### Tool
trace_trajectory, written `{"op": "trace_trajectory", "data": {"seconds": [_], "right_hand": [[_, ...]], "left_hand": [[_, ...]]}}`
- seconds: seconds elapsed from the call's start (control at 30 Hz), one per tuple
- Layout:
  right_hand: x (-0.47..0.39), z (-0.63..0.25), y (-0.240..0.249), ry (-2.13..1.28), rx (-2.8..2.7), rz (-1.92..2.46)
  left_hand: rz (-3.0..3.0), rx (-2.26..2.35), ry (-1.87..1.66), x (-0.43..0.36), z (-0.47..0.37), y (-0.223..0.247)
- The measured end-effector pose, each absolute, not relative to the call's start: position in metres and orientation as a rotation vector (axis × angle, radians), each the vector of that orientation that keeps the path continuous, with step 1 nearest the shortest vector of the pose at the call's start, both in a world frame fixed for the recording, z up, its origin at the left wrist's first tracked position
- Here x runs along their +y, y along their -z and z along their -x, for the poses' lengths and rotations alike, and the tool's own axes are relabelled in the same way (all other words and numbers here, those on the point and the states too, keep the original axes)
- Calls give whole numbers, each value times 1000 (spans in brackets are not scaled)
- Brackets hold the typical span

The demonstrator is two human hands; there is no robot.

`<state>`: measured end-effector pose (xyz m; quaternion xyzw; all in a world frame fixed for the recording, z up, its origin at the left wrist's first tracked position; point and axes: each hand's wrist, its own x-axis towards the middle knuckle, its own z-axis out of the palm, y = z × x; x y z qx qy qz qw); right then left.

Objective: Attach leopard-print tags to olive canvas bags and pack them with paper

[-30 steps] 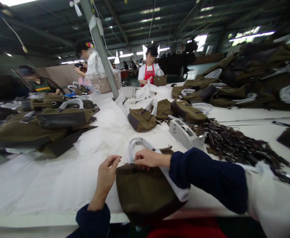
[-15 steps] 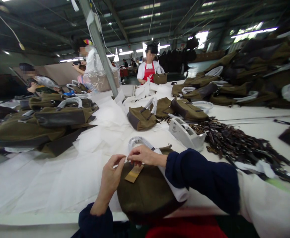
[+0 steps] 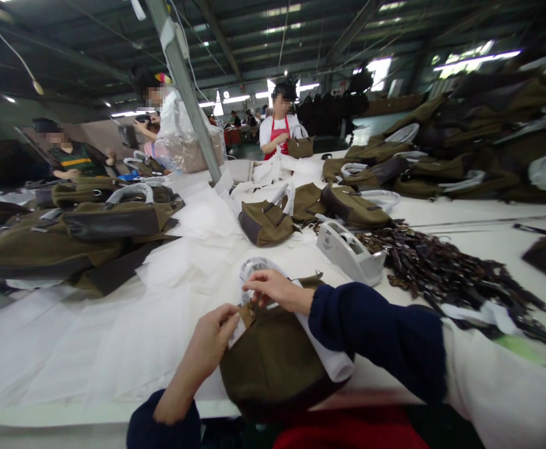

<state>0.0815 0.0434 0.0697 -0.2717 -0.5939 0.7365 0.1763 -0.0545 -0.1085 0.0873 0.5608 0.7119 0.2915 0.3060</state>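
Note:
An olive-green handbag (image 3: 277, 365) with a dark base lies before me at the table's front edge. Its handle (image 3: 250, 267), wrapped in clear plastic, arches up behind my hands. My left hand (image 3: 212, 337) pinches a hang tag (image 3: 244, 323), tan with a white part, at the bag's upper left edge. Just above the tag is my right hand (image 3: 275, 290), its fingers curled together near the base of the handle; whatever they grip is hidden. A white sheet (image 3: 331, 355) runs along the bag's right side, under my right forearm.
A tape dispenser (image 3: 348, 252) stands behind the bag, beside a heap of dark straps (image 3: 445, 268). White foam sheets (image 3: 90, 349) cover the table at left. More handbags (image 3: 114, 221) are piled left and right. A person in a red apron (image 3: 280, 134) stands across the table.
My left hand has moved slightly down and taken hold of the hang tag, which hung loose on the bag and is now turned. My right hand has shifted slightly up, apart from the left fingertips.

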Motion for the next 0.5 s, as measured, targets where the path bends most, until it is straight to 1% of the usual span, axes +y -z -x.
{"op": "trace_trajectory", "data": {"seconds": [0.1,0.17,0.3,0.5], "right_hand": [[42,-82,-68,-2167,-1651,723],[40,-81,-65,-2206,-1647,711],[39,-78,-61,-2217,-1633,731],[41,-80,-59,-2221,-1557,787]], "left_hand": [[-1402,1901,-689,-111,73,-77],[-1532,2022,-635,-113,75,-72],[-1869,2165,-588,-111,54,-73],[-1899,2121,-455,-95,27,-73]]}}
